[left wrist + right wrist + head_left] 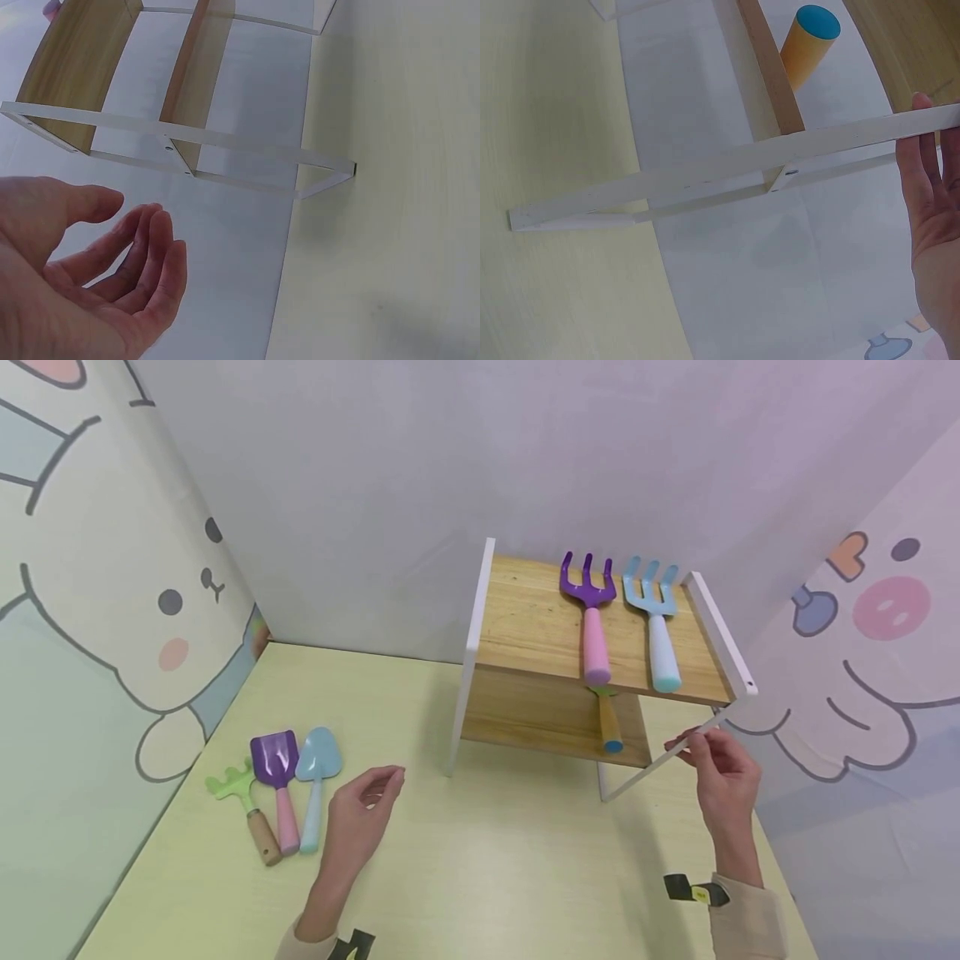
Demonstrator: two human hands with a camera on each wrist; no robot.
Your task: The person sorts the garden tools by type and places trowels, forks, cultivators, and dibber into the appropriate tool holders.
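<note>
Near the front edge of the yellow-green table (480,860), the left hand (358,817) hovers above the surface with fingers loosely curled and nothing in them; just to its left, towards the table's left edge, lie three toy tools side by side: a light blue trowel (315,777), a purple shovel (276,768) with a pink handle, and a green rake (242,799) with a wooden handle; towards the right edge the right hand (722,774) is raised with its fingertips at the white side frame of the wooden shelf (555,635), fingers bent at the bar, though a firm grasp cannot be told; on the lower board an orange handle with a blue end (611,723) shows; on the top board, farther back, a purple fork (589,610) and a light blue fork (656,618) lie side by side, tines pointing to the rear wall.
</note>
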